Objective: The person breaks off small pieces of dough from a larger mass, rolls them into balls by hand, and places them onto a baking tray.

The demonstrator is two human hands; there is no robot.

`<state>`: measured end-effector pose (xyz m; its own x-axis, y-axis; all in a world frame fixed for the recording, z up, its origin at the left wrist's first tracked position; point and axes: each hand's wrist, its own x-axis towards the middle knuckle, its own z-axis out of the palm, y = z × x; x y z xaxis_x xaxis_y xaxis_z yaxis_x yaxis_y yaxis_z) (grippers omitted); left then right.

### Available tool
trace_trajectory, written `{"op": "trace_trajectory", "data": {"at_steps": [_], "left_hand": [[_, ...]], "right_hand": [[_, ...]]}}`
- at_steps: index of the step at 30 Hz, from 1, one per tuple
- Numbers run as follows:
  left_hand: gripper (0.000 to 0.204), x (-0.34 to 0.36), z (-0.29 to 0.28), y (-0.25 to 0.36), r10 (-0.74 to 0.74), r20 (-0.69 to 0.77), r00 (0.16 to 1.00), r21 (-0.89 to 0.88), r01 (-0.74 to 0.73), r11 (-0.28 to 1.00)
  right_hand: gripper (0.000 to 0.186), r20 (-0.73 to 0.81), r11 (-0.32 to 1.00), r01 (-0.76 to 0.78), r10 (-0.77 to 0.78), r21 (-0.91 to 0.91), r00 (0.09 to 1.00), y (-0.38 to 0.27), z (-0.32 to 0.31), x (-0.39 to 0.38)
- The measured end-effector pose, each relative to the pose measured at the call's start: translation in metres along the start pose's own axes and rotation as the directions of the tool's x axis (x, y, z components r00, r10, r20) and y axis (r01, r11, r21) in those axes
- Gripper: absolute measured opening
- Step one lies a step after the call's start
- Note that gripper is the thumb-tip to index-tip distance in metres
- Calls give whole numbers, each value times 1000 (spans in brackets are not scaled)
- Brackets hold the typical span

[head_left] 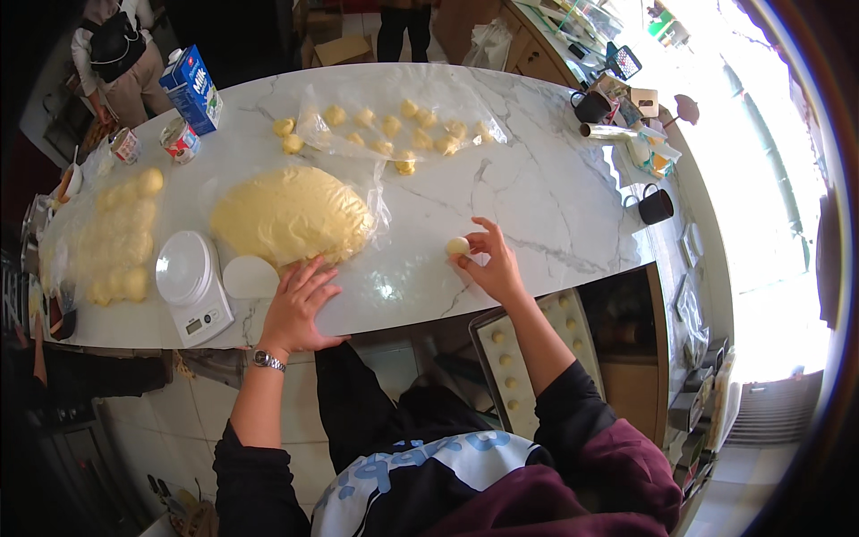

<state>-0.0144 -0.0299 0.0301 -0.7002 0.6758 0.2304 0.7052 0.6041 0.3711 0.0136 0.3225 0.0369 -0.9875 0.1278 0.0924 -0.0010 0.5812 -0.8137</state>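
A dough mound [291,210] tops veined marble [546,197]; tiles [183,394] below.

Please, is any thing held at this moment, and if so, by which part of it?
The right grip holds a small pale dough ball by its right side, between thumb and fingers. The left grip, open, holds nothing.
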Motion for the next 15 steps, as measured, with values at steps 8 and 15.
{"op": "trace_trajectory", "data": {"at_steps": [8, 15], "left_hand": [[66, 0, 2, 0, 1, -9, 1000, 0, -1, 1000], [67, 5, 1, 1, 13, 5, 1000, 4, -13, 1000]], "right_hand": [[30, 28, 952, 49, -60, 302, 998, 18, 45, 21], [17, -92, 948, 237, -261, -213, 961, 37, 4, 46]]}}
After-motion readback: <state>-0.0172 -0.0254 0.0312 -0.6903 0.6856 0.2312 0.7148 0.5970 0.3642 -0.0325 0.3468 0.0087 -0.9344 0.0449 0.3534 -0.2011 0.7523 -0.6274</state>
